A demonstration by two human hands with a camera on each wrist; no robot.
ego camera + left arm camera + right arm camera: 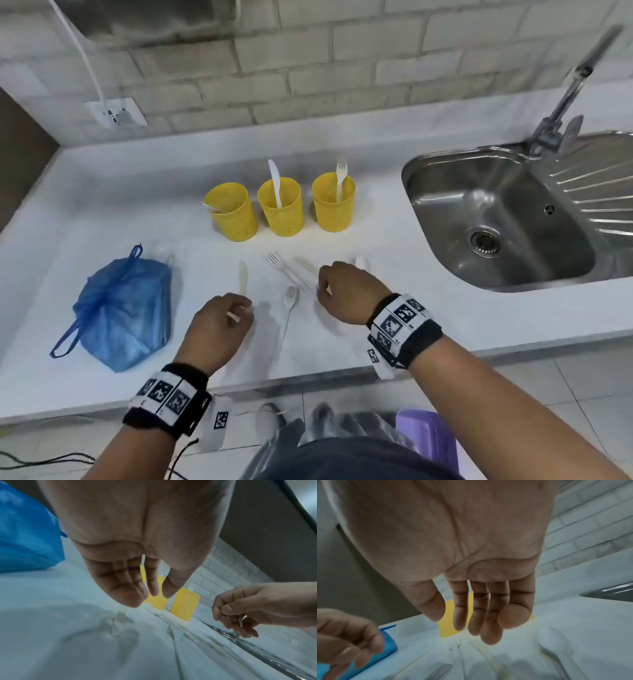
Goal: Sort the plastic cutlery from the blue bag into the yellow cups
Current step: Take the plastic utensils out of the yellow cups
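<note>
**Cutlery on the bench, two cups partly filled**

Where the white bench (102,192) meets the brick wall, a steel sink (496,212) is set in on the right. A tied blue bag (123,308) lies on the left of the bench. Three yellow cups (280,207) are lined up behind the loose cutlery. A knife is stood in the middle cup and a fork (340,178) in the right cup. What is in the left cup cannot be made out. The left hand (219,325) is curled, and the handle end of a white knife (242,279) is pinched in it. The right hand (346,291) is held over two forks (289,301) and more white pieces, fingers loose, nothing gripped.
</note>
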